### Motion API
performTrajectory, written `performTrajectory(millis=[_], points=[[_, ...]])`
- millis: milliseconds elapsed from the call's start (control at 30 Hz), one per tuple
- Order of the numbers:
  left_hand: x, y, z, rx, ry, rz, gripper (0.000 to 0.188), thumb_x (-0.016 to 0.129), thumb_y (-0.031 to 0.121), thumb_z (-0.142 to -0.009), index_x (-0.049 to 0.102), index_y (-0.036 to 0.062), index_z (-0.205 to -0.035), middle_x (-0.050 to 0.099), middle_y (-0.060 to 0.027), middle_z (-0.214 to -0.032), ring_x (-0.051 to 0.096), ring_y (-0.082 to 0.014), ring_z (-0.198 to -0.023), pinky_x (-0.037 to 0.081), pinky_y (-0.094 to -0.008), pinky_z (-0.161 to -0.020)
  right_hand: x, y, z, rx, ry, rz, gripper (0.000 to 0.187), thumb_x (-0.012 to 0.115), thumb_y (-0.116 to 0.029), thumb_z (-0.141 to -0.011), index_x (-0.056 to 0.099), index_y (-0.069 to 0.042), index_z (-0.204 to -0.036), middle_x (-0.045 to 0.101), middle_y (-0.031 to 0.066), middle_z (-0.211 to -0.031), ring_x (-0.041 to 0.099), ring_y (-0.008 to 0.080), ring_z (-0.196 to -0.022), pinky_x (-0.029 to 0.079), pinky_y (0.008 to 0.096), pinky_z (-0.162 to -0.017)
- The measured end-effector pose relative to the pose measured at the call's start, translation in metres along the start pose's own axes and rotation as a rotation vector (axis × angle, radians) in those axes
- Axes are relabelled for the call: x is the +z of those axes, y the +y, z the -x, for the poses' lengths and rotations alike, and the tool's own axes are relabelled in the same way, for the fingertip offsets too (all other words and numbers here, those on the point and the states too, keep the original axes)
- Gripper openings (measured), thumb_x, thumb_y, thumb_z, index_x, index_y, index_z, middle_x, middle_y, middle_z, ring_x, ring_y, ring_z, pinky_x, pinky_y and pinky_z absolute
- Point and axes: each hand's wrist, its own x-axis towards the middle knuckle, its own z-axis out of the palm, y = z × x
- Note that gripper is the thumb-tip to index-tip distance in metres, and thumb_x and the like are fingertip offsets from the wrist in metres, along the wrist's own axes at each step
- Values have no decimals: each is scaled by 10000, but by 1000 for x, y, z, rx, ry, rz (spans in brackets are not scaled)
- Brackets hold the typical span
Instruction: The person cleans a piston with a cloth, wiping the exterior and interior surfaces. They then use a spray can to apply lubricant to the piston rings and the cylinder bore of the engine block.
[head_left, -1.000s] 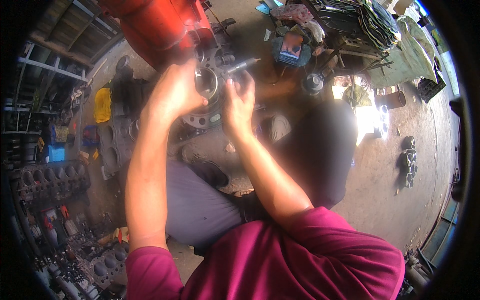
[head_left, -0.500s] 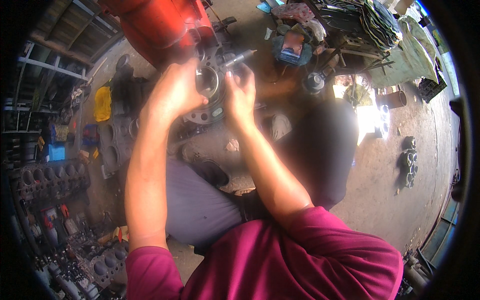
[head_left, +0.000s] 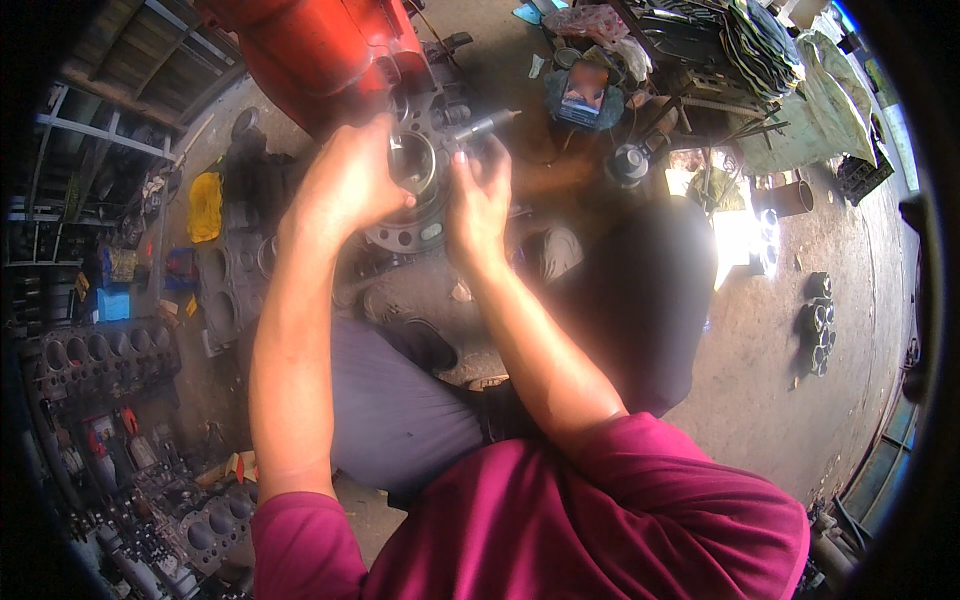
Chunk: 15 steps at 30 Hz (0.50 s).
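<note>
In front of me, near the top middle, is a grey metal engine part (head_left: 405, 238) with round holes in its flat face. My left hand (head_left: 345, 180) curls its thumb and fingers about the left side of a shiny metal ring (head_left: 433, 165) at this part. Just right of the ring, my right hand (head_left: 478, 200) has its thumb up and fingers bent round a silver, stepped barrel that looks like a micrometer (head_left: 485, 126). Its thin end points right. Blur and my fingers hide where the tool meets the part.
A red machine body (head_left: 310, 50) stands just beyond my hands. Engine blocks (head_left: 100, 352) and a yellow cloth (head_left: 205, 207) are at left. A cluttered bench (head_left: 700, 100) is at upper right; several metal cylinders (head_left: 820, 325) stand on the floor at right.
The silver barrel has shifted slightly right and down, and its tilt looks a little different. My right hand has turned slightly; my left hand stays nearly still at the ring.
</note>
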Motion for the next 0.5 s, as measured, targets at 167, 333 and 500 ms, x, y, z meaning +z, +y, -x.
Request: performTrajectory(millis=[167, 333, 500], points=[[0, 0, 0, 3, -2, 8, 667, 952, 71, -586, 630, -52, -1158, 726, -285, -1030, 710, -423, -1052, 564, -459, -895, 1, 5, 1, -22, 13, -77, 494, 533, -34, -1061, 300, -3, -1495, 661, 164, -1199, 638, 158, -1039, 536, 299, -904], [1, 0, 0, 0, -6, 18, 656, 948, 64, -591, 632, -48, -1155, 726, -284, -1020, 712, -422, -1042, 565, -457, -888, 2, 9, -2, -59, 13, -111, 539, 590, -130, -1047, 333, -23, -1509, 620, 66, -1017, 551, 102, -842, 477, 262, -707], [1, 0, 1, 0, 0, 8, 642, 944, 59, -593, 636, -42, -1147, 729, -275, -1008, 716, -416, -1028, 565, -458, -877, 1, 6, -8, -13, -13, -92, 524, 594, -123, -1040, 355, -15, -1494, 628, 79, -1049, 566, 116, -856, 490, 276, -729]])
